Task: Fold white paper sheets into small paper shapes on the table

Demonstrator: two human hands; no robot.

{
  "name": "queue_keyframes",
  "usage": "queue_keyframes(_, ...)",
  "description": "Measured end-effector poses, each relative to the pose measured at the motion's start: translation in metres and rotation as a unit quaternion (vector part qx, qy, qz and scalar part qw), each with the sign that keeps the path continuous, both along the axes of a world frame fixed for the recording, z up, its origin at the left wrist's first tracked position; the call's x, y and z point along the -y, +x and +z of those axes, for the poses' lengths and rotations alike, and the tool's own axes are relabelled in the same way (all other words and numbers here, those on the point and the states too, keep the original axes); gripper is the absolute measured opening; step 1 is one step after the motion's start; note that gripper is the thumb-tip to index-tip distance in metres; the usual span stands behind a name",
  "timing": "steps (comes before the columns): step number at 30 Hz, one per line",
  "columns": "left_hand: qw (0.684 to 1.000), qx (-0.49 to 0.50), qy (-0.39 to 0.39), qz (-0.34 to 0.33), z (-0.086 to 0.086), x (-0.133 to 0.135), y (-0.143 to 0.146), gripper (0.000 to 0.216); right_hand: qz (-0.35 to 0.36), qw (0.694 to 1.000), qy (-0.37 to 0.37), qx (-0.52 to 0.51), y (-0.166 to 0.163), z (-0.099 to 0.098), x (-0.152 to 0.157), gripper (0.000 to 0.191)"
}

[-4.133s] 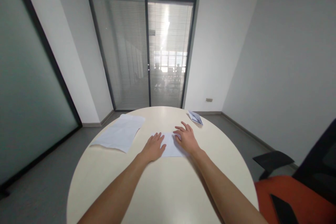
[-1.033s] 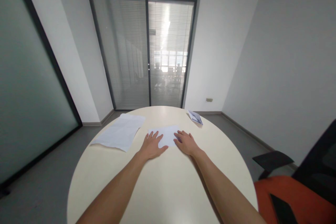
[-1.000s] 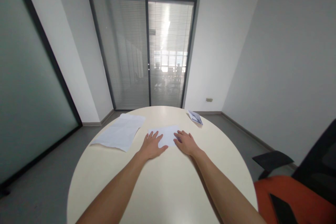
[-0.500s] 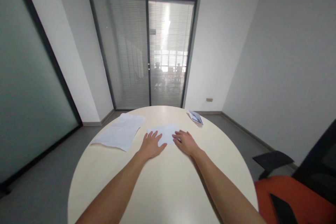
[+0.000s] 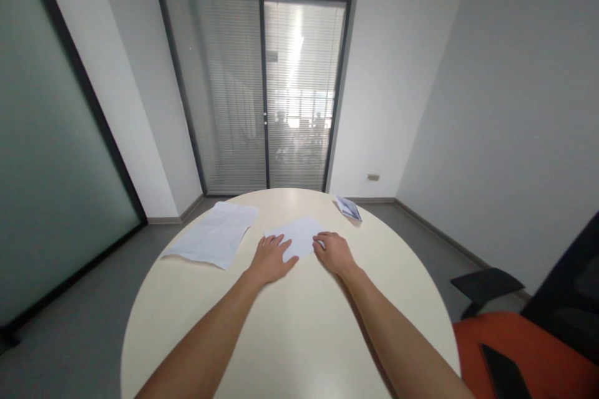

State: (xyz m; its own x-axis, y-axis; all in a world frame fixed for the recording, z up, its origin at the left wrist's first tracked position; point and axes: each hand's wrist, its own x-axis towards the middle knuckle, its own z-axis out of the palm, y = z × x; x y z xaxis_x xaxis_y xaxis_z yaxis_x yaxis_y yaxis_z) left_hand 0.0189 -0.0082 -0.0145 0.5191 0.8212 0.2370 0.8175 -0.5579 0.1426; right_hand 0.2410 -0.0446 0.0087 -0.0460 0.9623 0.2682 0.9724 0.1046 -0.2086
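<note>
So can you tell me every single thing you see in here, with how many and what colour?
small paper: one, white, on the table between the hands
larger paper: at least one sheet, white, left side of the table
folded printed paper: one, white and blue-grey, far right of the table
round table: one, cream, in the middle
chair: one, orange and black, right
glass door: one, dark-framed with pale blinds, behind the table
frosted panel: one, grey-green, far left
wall plate: one, greyish, low on the back wall
walls: several, whitish, around
floor: one, grey, below
left hand: one, bare, at the small paper's left
right hand: one, bare, at its right
</note>
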Motion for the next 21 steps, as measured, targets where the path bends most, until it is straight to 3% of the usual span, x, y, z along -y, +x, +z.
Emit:
queue_keyframes(7, 1.0, 0.005, -0.009, 0.0, 0.0, -0.001, 0.001, 0.066, 0.015, 1.0, 0.013, -0.012, 0.001, -0.003, -0.001, 0.038)
queue_keyframes(15, 0.999, 0.041, -0.029, -0.002, 0.0, -0.003, 0.002, 0.064, 0.195, 0.976, 0.014, -0.093, 0.008, -0.02, -0.012, 0.038)
queue_keyframes(21, 0.998, 0.062, -0.02, -0.014, 0.0, -0.003, 0.003, 0.057, 0.208, 0.972, 0.022, -0.109, 0.011, -0.018, -0.009, 0.036)
